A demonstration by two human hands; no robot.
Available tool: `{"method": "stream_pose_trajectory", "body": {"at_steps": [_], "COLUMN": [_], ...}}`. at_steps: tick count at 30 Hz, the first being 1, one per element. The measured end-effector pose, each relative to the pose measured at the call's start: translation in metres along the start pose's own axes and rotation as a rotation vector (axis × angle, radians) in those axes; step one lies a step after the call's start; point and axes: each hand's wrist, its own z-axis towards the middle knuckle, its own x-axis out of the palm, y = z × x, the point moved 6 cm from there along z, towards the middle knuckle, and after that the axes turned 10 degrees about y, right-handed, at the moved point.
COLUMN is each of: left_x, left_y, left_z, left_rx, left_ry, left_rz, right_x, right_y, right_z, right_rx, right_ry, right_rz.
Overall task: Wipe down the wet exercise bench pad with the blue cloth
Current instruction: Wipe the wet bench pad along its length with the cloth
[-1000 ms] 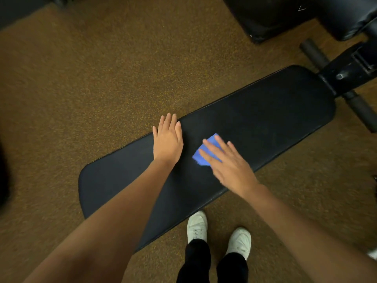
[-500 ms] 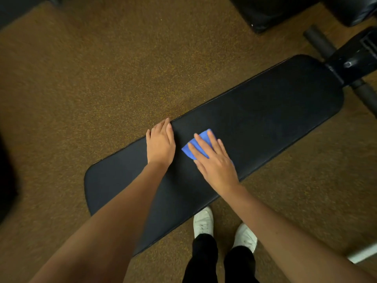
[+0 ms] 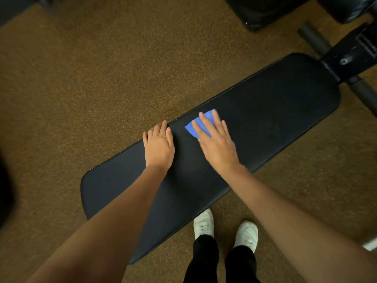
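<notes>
A long black bench pad [image 3: 275, 111] runs diagonally from lower left to upper right. The blue cloth [image 3: 194, 127] lies flat on its middle, mostly covered by my right hand [image 3: 216, 141], which presses it down with straight, spread fingers. My left hand [image 3: 159, 146] rests on the pad just left of the cloth, its fingertips at the pad's far edge. The two hands are a short gap apart.
Black bench frame [image 3: 350, 58] and grey foam rollers [image 3: 314, 37] sit at the pad's upper-right end. More black padded equipment [image 3: 265, 11] stands at the top. My white shoes [image 3: 204, 223] are on the speckled brown floor [image 3: 102, 78] beside the pad's near edge.
My right hand first slid the cloth left toward my left hand, then moved it back right and toward the far edge. My left hand stayed on the pad, its fingers now bent over the far edge.
</notes>
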Motion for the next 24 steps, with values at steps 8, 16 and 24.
{"method": "stream_pose_trajectory", "body": {"at_steps": [8, 16, 24], "left_x": [0.004, 0.011, 0.009], "left_y": [-0.035, -0.064, -0.064], "left_z": [0.005, 0.011, 0.011], "left_rx": [0.109, 0.14, 0.139], "left_ry": [0.026, 0.049, 0.058], "left_rz": [-0.091, -0.136, -0.131], "right_x": [-0.02, -0.015, -0.03], "right_y": [-0.052, -0.042, -0.082], "right_z": [0.028, -0.009, 0.012], "right_rx": [-0.022, 0.2, 0.069], "right_ry": [0.046, -0.055, 0.093], "right_rz": [-0.06, 0.012, -0.073]}}
